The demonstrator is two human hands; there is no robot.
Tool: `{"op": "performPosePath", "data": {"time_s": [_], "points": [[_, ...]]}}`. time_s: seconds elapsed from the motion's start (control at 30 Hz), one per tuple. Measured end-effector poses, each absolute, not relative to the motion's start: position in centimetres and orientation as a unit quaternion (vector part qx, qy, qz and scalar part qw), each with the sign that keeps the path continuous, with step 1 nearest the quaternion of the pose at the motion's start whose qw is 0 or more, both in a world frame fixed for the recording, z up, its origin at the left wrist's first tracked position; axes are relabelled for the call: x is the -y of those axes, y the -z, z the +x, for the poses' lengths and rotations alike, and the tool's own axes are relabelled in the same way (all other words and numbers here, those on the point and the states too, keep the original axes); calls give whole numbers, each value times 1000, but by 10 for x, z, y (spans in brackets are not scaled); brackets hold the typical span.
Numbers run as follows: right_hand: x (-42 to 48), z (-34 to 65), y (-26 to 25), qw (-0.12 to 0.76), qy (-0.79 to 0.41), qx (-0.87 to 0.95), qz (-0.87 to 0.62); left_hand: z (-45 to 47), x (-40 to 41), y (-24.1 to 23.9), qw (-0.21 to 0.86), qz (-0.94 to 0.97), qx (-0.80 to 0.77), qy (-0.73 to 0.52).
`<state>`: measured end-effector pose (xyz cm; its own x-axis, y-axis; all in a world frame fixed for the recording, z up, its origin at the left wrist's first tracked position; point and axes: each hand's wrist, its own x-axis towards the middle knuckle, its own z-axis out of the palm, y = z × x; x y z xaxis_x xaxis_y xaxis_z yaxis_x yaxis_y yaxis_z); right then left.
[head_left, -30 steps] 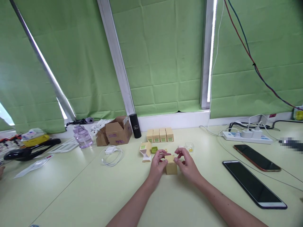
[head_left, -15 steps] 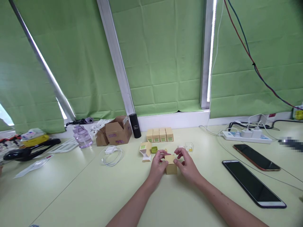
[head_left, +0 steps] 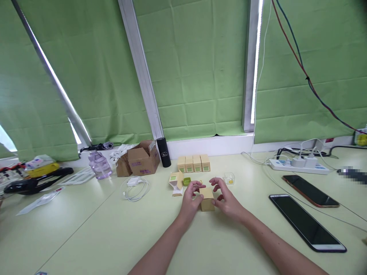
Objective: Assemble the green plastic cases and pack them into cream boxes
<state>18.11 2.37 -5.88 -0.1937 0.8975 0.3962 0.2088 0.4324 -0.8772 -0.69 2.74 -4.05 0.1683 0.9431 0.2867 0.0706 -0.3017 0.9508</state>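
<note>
Box (head_left: 207, 199): stood on table (head_left: 114, 229), in front of box row (head_left: 194, 163).
Left hand (head_left: 191, 198): grip closed on box's left side.
Right hand (head_left: 226, 198): fingers spread, touching box's right side.

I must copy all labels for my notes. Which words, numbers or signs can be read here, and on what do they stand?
None can be read.
Cardboard box: purple print, too small.
Black bottle: white mark, too small.
Four small boxes: green labels, no legible text.
Box between left hand and right hand: plain.
</note>
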Motion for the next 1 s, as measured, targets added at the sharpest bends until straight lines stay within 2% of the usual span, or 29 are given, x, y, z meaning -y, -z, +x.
{"op": "performPosePath", "data": {"time_s": [0.3,0.57,0.7,1.0], "points": [[-40,186,71,500,-253,644,-521,-8,-35,46,441,574,-411,-554],[-26,180,59,498,-307,686,-433,-7,-34,44,482,555,-401,-547],[-25,177,65,480,-303,701,-432,-6,-35,44,483,552,-410,-542],[-43,190,74,510,-239,663,-494,-7,-39,47,451,549,-431,-556]]}}
